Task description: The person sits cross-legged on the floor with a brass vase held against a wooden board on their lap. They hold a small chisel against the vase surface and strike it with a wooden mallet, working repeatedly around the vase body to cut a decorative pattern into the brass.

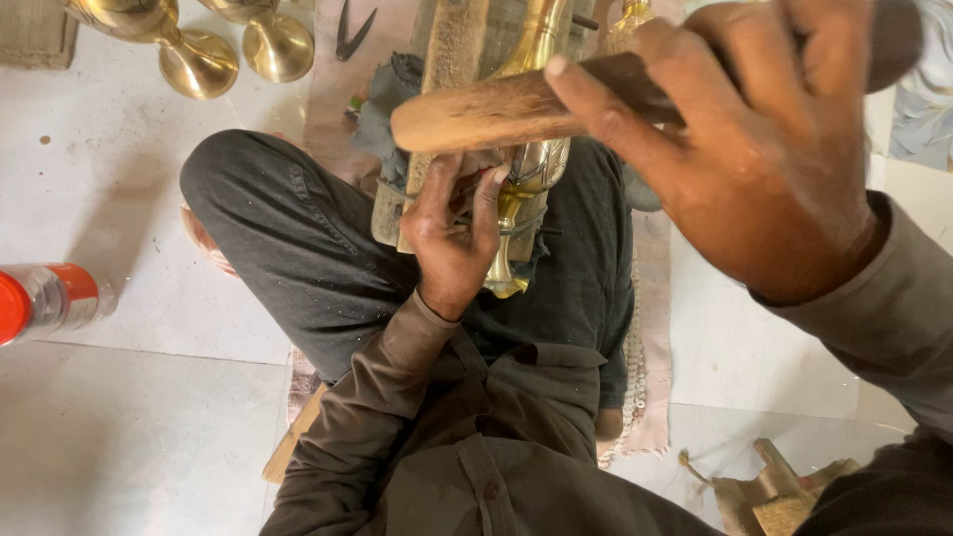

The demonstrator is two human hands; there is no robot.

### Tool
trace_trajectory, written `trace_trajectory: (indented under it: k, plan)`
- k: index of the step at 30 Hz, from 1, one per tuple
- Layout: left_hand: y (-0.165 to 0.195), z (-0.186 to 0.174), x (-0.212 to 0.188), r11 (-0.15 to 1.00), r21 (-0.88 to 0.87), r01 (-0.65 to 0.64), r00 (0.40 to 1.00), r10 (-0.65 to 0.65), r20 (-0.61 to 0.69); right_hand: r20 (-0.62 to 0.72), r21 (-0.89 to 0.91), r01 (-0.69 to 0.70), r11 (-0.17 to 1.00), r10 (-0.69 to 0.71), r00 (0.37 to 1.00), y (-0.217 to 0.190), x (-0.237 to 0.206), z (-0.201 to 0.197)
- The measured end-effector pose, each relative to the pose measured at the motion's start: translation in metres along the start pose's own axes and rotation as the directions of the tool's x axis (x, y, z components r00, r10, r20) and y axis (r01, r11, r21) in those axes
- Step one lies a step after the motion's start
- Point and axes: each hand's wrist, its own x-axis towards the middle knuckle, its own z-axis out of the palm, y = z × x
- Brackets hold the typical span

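Note:
I sit cross-legged on the floor. My right hand (pixel 764 149) is raised close to the camera and grips a wooden mallet handle (pixel 496 111) that points left. Below it, my left hand (pixel 452 233) rests on a shiny brass piece (pixel 526 199), holding what looks like a small tool against it. The brass piece lies along a wooden block (pixel 452 60) set between my knees. Part of the brass piece is hidden behind the handle and my fingers.
Two brass bell-shaped pieces (pixel 199 60) (pixel 280 45) stand at the top left on the white floor. A clear bottle with an orange cap (pixel 45 301) lies at the left edge. Dark pliers (pixel 349 35) lie near the block. Wooden scraps (pixel 779 496) sit at the bottom right.

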Motion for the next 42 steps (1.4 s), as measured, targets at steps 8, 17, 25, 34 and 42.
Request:
trace_trajectory:
  k: [8, 17, 25, 34, 42]
  plan:
    - [0.0, -0.002, -0.002, 0.996, 0.064, -0.062, 0.998, 0.062, -0.005, -0.012, 0.051, 0.003, 0.999, -0.002, 1.0, 0.004, -0.007, -0.007]
    - [-0.008, -0.001, -0.004, 0.997, -0.045, -0.067, 0.998, 0.067, -0.004, 0.093, 0.458, -0.204, 0.865, 0.181, 0.979, 0.003, -0.022, 0.002]
    - [-0.005, -0.003, -0.005, 0.997, 0.04, -0.061, 0.998, 0.061, 0.012, 0.046, 0.067, 0.013, 0.998, -0.016, 0.999, 0.004, -0.007, -0.01]
    - [-0.004, -0.003, -0.004, 0.998, 0.057, -0.011, 1.0, 0.012, -0.019, 0.022, 0.215, -0.033, 0.976, 0.029, 0.999, 0.001, -0.011, -0.008]
    - [-0.011, -0.004, -0.007, 0.992, 0.115, -0.045, 0.999, 0.045, 0.003, 0.027, 0.054, -0.005, 0.999, 0.003, 1.0, 0.0, -0.013, -0.017]
